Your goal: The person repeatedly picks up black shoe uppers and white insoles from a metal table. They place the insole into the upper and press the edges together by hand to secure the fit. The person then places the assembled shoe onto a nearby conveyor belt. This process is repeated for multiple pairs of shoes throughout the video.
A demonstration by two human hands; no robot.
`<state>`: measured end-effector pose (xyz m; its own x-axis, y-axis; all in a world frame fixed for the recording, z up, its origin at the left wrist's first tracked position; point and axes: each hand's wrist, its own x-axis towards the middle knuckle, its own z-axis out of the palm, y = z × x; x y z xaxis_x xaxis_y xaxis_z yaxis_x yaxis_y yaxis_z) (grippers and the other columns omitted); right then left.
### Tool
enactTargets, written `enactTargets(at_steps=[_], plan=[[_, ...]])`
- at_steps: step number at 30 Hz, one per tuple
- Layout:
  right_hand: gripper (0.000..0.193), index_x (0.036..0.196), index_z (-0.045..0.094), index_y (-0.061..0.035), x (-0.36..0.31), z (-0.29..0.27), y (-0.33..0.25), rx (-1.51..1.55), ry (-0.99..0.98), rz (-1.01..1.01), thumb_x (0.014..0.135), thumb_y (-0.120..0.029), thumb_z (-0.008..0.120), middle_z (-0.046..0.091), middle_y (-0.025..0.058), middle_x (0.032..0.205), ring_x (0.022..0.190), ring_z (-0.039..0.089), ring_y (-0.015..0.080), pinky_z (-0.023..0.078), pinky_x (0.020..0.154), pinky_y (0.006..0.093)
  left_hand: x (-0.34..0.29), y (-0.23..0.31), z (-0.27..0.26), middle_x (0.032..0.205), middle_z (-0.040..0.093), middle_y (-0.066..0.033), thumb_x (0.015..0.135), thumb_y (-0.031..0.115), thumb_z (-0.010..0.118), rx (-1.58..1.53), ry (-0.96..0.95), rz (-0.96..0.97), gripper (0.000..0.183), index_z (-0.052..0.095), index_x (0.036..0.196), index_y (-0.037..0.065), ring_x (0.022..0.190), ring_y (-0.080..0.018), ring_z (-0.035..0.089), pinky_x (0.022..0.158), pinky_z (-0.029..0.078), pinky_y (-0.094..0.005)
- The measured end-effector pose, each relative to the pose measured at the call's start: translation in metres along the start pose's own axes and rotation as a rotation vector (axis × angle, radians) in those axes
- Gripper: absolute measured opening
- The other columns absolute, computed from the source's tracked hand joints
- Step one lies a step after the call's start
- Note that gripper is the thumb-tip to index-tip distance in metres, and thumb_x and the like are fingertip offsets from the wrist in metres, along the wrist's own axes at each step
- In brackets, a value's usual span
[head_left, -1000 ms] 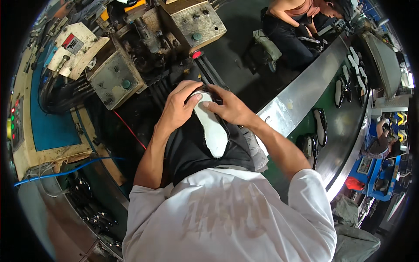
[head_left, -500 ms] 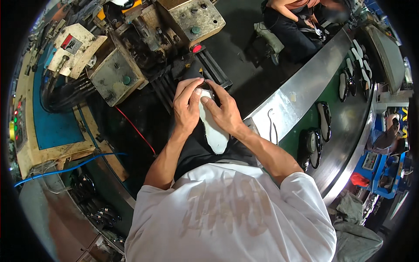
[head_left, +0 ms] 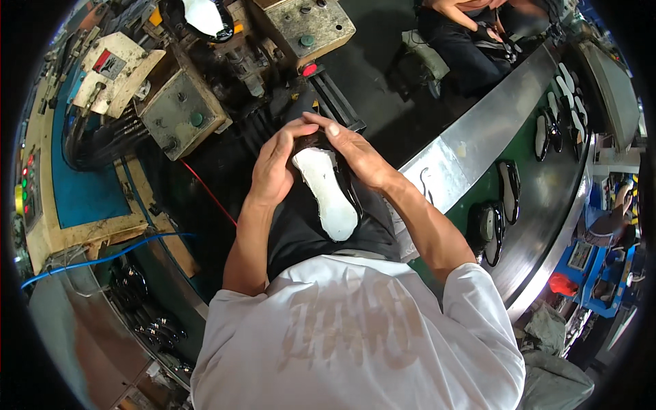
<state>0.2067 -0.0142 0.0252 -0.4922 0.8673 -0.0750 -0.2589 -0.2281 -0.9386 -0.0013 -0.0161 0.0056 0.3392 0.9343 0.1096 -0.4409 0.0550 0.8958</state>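
Observation:
A glossy black shoe (head_left: 357, 193) lies sole up over my lap, its white insole (head_left: 329, 195) facing me and its heel end toward my body. My left hand (head_left: 277, 164) is cupped round the left side of its far end. On the other side my right hand (head_left: 361, 156) grips the same end, thumb along the edge. The fingertips of both hands meet beyond the far end, where my fingers hide part of the black upper.
Ahead stands a machine with control boxes (head_left: 183, 116) and another black shoe with a white sole (head_left: 203, 17). To the right, several shoes (head_left: 509, 188) stand on a green belt beside a metal ledge (head_left: 458, 154). A co-worker (head_left: 458, 41) sits beyond.
My hands have spread apart, the thumbs leaving the white insole, and more of the shoe shows. The shoe at the machine has come further into view. The co-worker's hands have shifted.

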Motion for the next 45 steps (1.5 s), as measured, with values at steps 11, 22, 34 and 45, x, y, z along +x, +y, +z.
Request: enactTargets(at_steps=[11,22,34,45], plan=[[0.061,0.142,0.066,-0.0002,0.011,0.002,0.000,-0.095,0.055,-0.016,0.109,-0.052,0.066,0.064,0.0132,0.137,0.131,0.058,0.0219,0.046,0.114,0.0373,0.017,-0.001,0.007,0.137,0.065,-0.0126,0.117,0.044,0.044,0.271,-0.176,0.095,0.054,0.065,0.137,-0.001,0.130,-0.0220,0.059,0.115,0.041,-0.0359],[0.052,0.135,0.068,0.0008,-0.003,-0.010,-0.003,-0.160,0.143,0.065,0.103,-0.039,0.074,0.071,0.0101,0.118,0.111,0.064,0.0161,0.052,0.099,0.0328,0.006,-0.017,0.021,0.164,0.050,-0.0146,0.117,0.049,0.044,-0.161,-0.164,-0.077,0.067,0.047,0.161,-0.002,0.151,-0.0248,0.047,0.127,0.033,-0.0386],[0.053,0.141,0.064,0.0017,-0.004,-0.024,0.013,-0.032,0.176,0.070,0.109,-0.041,0.065,0.069,0.0092,0.125,0.118,0.062,0.0163,0.050,0.103,0.0330,0.005,-0.031,0.025,0.164,0.048,-0.0152,0.117,0.046,0.046,-0.160,-0.086,-0.135,0.069,0.037,0.167,0.000,0.153,-0.0254,0.044,0.129,0.030,-0.0390],[0.054,0.139,0.066,0.0018,0.001,-0.035,0.027,-0.033,0.194,0.097,0.110,-0.043,0.062,0.067,0.0089,0.128,0.120,0.059,0.0175,0.047,0.107,0.0355,-0.006,-0.042,0.036,0.173,0.035,-0.0206,0.115,0.024,0.042,0.356,-0.038,0.014,0.065,0.025,0.170,-0.004,0.161,-0.0322,0.033,0.133,0.023,-0.0430]])
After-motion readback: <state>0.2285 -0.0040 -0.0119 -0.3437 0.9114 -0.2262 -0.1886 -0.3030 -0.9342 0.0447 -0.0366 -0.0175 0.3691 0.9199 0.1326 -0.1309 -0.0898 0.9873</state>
